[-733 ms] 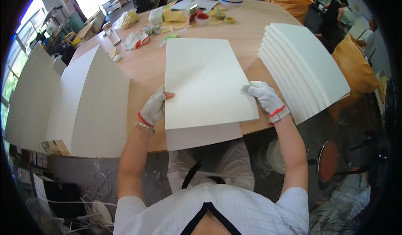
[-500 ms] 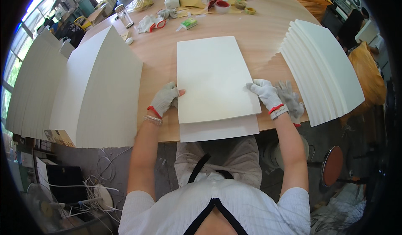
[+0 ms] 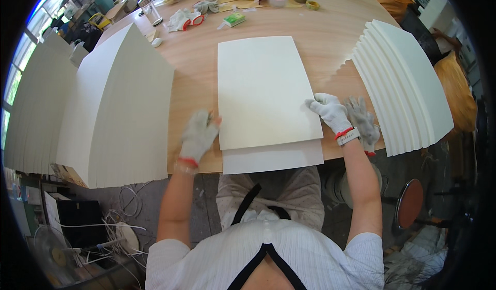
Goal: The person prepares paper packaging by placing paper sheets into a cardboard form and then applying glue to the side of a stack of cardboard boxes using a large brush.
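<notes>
My right hand (image 3: 330,113) has its thumb over the right edge of a white board (image 3: 266,91), which lies on a white sheet (image 3: 274,157) jutting past the surface (image 3: 192,91). My left hand (image 3: 199,135), blurred, fingers loose, is just beside the board's left edge. A grey glove (image 3: 363,122) lies near my right wrist.

On the wood-toned table (image 3: 194,78) lie white sheets (image 3: 266,91), a left stack (image 3: 129,109), a right stack (image 3: 405,83) and a grey glove (image 3: 365,124).

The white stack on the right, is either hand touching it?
No, a glove lies between your right hand and the stack, and your left hand is by the middle pile.
</notes>
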Available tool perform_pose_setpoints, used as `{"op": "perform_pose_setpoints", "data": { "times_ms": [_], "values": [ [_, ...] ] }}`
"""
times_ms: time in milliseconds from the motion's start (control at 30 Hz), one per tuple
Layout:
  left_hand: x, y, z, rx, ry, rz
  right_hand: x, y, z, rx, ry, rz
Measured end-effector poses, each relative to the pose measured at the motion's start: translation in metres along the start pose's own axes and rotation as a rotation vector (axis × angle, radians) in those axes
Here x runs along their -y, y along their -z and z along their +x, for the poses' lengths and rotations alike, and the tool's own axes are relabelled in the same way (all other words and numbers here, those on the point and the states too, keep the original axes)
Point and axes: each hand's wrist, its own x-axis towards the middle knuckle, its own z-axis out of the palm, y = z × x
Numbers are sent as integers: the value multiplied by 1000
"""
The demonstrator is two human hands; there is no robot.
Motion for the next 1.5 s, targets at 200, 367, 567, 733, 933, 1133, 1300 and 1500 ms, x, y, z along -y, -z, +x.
{"op": "perform_pose_setpoints", "data": {
  "times_ms": [200, 367, 567, 733, 933, 1133, 1300, 1500],
  "values": [
    [-13, -10, -93, -61, -151, 23, 16, 10, -6, 3, 21, -293],
    [-7, -19, -98, -89, -67, -32, 18, 7, -7, -2, -13, -314],
    [-8, -19, -99, -88, -75, -40, 35, 2, -14, -18, -40, -406],
    [-17, -4, -93, -104, -179, -21, 43, 0, -32, -221, 228, -618],
    [-86, 18, -69, 238, -580, 303, 42, 2, -73, 215, 418, -233],
    [-91, 20, -67, 202, -656, 427, 40, 15, -67, 333, 252, -65],
    [-48, 8, -40, 122, -384, 48, 42, 12, -67, 274, 299, -247],
    [-59, 5, -34, 194, -44, 0, 41, -22, -70, -20, 155, -445]
  ]
}}
